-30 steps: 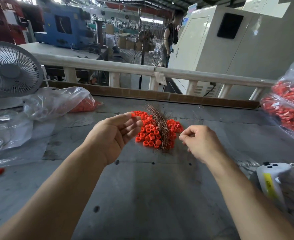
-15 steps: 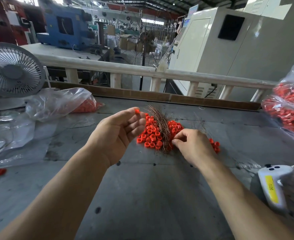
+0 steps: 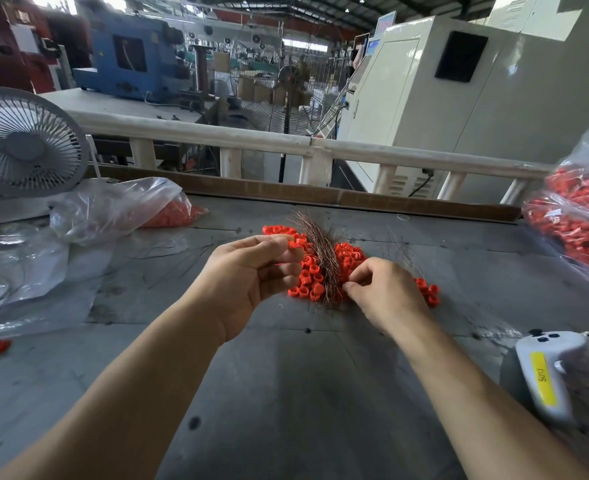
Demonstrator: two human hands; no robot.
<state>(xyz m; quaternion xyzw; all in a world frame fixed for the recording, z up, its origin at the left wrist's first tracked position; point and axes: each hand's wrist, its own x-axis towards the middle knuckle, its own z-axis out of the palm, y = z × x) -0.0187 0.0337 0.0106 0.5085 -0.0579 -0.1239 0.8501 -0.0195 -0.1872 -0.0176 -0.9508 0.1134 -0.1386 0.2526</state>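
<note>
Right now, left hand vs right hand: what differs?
1. The left hand pinches a single red ring between thumb and forefinger; the right hand pinches at the near end of the wire bundle.
2. The left hand appears lifted off the pile of red rings; the right hand sits low, down at the pile.

Shared: both are bare, with fingers curled, and they work at the same pile.

ring pile [image 3: 312, 276] partly hidden by right hand [image 3: 386, 294], bag [image 3: 579, 233] cut off at right edge
</note>
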